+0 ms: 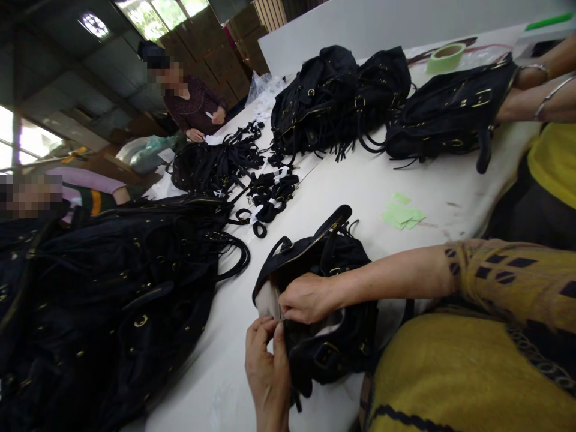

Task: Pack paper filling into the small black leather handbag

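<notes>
A black handbag (355, 255) with gold buckles lies in front of me, its mouth unzipped and a pale lining (269, 300) showing inside. My left hand (269, 366) pinches the bag's edge between thumb and fingers at the near corner of the opening. Just beside it, my right hand (310, 298) reaches into the mouth with curled fingers closed on the lining by that edge. Whether a small zipper pull lies between those fingertips is hidden.
Left of me is a large heap of black bags (112, 288). Black straps (270, 195) lie mid-table (315, 189), near more bags (315, 96). Green paper slips (402, 215) and a tape roll (445, 58) are to the right. A co-worker's hands are inside another bag (450, 114); two people stand opposite.
</notes>
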The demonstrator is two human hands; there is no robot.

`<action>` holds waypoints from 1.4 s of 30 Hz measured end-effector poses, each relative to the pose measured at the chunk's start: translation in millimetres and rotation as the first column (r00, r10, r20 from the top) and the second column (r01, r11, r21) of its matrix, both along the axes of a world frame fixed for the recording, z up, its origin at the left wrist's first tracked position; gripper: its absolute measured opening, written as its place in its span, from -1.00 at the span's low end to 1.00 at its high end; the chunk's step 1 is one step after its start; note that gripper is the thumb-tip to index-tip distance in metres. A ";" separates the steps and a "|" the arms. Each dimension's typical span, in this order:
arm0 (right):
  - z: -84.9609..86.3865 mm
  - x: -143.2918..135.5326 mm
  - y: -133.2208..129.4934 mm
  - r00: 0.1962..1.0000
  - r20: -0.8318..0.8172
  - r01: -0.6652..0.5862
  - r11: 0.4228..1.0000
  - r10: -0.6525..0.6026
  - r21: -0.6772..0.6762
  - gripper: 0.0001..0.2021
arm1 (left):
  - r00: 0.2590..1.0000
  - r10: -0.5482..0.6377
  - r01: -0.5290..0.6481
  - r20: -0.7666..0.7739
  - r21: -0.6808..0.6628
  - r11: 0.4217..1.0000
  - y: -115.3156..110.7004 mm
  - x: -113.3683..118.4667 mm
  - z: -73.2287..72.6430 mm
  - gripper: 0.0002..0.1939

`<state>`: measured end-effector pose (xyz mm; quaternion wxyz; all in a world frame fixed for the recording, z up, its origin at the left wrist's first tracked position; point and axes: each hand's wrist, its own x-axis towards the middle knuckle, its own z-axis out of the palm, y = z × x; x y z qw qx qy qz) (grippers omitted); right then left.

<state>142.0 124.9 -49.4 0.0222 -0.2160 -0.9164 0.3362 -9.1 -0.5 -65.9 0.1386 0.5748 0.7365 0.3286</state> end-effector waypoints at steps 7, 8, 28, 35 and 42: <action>-7.0 -2.3 1.9 0.997 0.002 0.072 0.990 -0.072 -0.120 -0.80 | 0.998 -0.005 0.007 -0.061 0.021 1.000 -0.1 7.6 -0.8 -0.74; -8.0 -3.0 2.6 0.996 0.005 0.083 0.986 -0.084 -0.142 -0.81 | 0.998 -0.012 0.013 -0.057 0.014 1.000 0.3 6.6 -0.9 -0.73; -36.5 -14.9 0.3 0.990 -0.081 0.101 0.979 -0.117 -0.179 -0.84 | 0.999 -0.041 0.040 -0.002 -0.181 0.983 21.4 -9.9 1.9 -0.77; -4.5 -0.7 6.0 0.979 -0.204 0.008 0.996 0.012 0.094 -0.86 | 0.984 -0.092 0.059 -0.154 -0.208 0.976 11.7 -1.7 19.1 -0.83; 11.3 26.3 12.2 0.856 -0.517 0.050 0.995 0.002 0.085 -0.86 | 0.833 -0.100 0.137 -0.544 0.028 0.990 4.9 17.9 57.9 -0.84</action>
